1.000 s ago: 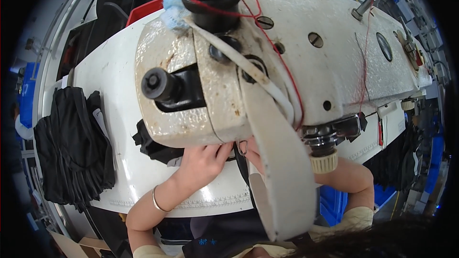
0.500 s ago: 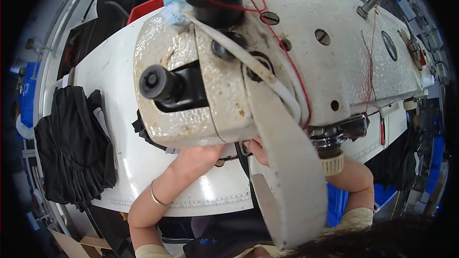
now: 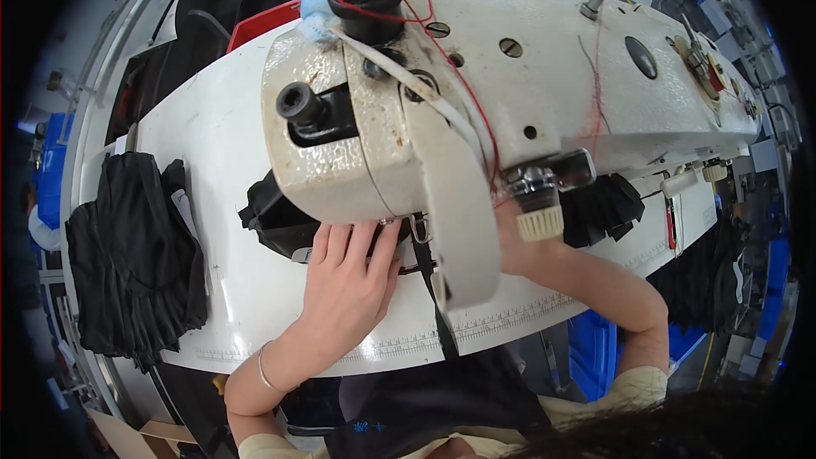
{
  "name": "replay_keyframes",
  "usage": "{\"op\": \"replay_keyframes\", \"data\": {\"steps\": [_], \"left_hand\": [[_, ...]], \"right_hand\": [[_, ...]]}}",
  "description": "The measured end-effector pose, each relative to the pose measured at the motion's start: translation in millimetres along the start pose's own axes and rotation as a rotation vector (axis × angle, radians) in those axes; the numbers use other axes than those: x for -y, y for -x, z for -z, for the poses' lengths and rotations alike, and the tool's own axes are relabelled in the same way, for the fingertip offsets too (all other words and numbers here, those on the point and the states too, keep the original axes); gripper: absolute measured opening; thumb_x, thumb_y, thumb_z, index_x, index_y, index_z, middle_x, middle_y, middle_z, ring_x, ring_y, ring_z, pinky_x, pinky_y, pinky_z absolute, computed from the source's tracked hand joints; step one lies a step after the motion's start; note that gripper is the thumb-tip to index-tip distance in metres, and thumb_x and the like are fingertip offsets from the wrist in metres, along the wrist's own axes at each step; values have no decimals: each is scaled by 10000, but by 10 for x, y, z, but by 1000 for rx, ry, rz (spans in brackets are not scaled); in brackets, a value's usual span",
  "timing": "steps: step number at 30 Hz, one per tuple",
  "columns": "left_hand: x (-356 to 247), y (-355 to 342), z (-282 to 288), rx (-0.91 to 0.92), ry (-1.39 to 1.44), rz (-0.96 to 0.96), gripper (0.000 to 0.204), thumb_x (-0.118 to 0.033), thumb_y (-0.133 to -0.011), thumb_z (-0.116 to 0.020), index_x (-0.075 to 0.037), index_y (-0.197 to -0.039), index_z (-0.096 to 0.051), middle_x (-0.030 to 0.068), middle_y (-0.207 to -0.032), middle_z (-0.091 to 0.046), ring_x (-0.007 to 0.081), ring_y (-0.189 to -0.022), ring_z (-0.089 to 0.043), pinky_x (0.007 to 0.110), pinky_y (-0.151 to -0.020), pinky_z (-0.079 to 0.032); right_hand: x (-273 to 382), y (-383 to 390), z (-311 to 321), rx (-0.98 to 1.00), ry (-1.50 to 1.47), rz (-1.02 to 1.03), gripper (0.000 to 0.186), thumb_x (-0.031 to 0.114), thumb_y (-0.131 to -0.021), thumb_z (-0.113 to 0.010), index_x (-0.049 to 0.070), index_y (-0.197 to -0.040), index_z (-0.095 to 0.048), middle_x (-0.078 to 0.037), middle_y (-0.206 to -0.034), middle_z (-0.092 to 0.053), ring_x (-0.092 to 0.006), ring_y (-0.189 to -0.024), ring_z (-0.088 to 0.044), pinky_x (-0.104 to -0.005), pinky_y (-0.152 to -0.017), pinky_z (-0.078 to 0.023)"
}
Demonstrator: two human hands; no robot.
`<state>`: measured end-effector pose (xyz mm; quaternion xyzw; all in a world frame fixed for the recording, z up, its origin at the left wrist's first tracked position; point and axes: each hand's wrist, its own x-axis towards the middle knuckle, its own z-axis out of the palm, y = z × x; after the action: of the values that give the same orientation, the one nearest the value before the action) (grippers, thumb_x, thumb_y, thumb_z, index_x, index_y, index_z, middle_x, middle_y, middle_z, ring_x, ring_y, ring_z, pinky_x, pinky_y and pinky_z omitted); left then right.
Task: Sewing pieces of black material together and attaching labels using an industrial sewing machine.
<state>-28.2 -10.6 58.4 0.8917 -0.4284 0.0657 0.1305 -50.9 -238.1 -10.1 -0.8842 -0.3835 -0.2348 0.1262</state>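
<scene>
A white sewing machine (image 3: 544, 102) with red thread looms over the white table (image 3: 229, 306). My left hand (image 3: 348, 289) lies flat below its head, fingers stretched out over a piece of black fabric (image 3: 276, 217). A narrow black strap (image 3: 442, 336) runs from under the head to the table's front edge. To the right, my right hand (image 3: 523, 242) is beneath the machine arm. The pale guard strip and the ribbed knob cover its fingers, so what they touch is hidden. Gathered black fabric (image 3: 603, 208) lies beyond that hand.
A stack of black pleated fabric pieces (image 3: 136, 246) rests at the table's left. More black fabric (image 3: 701, 263) hangs at the right edge. Below the table is a blue bin (image 3: 592, 353). A red tray (image 3: 263, 21) stands behind, and a ruler scale (image 3: 510, 314) lines the front edge.
My view has shifted, so the machine appears higher and smaller. The left hand's fingers now show, laid out on the fabric. The right hand has come away from the left, toward the right.
</scene>
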Motion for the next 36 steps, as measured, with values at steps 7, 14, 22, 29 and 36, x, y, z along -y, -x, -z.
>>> {"op": "replay_keyframes", "data": {"steps": [7,14,22,29,36], "left_hand": [[221,78,140,-65,-17,-143,193,-8,-730,-607,0,-916,-556,99,-885,-530,269,-854,-533,404,-881,-439],[146,-83,206,-182,92,-91,169,-32,-711,-633,-8,-871,-584,62,-807,-492,216,-724,-494,338,-612,-393],[-115,8,57,3,-222,-193,355,-33,-679,-637,32,-1029,-646,65,-843,-551,205,-736,-551,308,-592,-406],[455,138,-292,13,686,48,354,89,-736,-650,20,-1078,-588,63,-920,-650,123,-741,-636,246,-593,-537],[222,311,-269,192,432,-27,320,-83,-890,-535,-12,-1201,-558,147,-1039,-635,245,-932,-635,327,-812,-523]], "right_hand": [[89,-310,350,111,168,595,327,134,-697,-589,-40,-969,-643,15,-704,-519,-115,-654,-527,-225,-564,-430],[187,-245,97,-146,-36,201,326,122,-679,-628,-25,-970,-645,-5,-756,-527,-121,-647,-536,-247,-480,-426],[299,-189,148,-66,-77,99,265,129,-659,-611,-2,-884,-657,-72,-942,-579,-199,-861,-545,-320,-771,-464],[225,-40,70,111,97,207,208,139,-620,-603,21,-784,-652,-69,-801,-590,-270,-910,-572,-395,-860,-452],[372,-63,213,106,120,216,340,189,-650,-573,-24,-902,-657,-117,-887,-609,-301,-904,-603,-428,-893,-461]]}}
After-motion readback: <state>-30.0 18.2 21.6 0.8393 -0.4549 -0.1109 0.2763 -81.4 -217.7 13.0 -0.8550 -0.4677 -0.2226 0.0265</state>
